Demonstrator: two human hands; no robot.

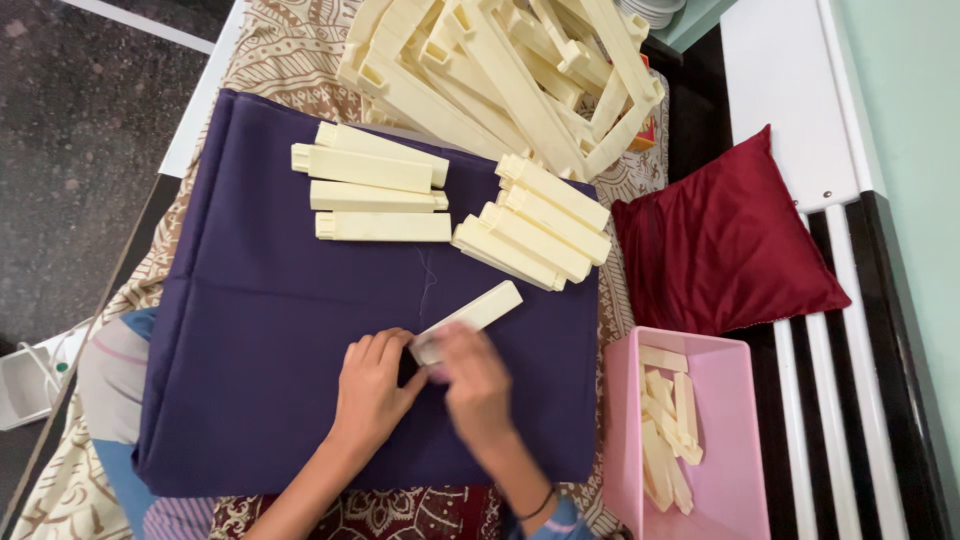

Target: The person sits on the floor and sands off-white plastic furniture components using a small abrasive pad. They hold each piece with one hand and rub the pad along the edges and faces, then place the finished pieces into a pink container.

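Note:
Both my hands meet over a purple cloth. A long cream plastic bar is gripped at its near end by my left hand and my right hand, and the bar points up and to the right. My right hand is blurred. Beyond the hands, several cream bars lie side by side on the cloth's far left. Another group of cream bars lies slanted at the far right of the cloth.
A big heap of cream plastic frames sits past the cloth. A pink tray with several small cream pieces stands at the right. A dark red cushion lies beside it. A patterned sheet covers the surface.

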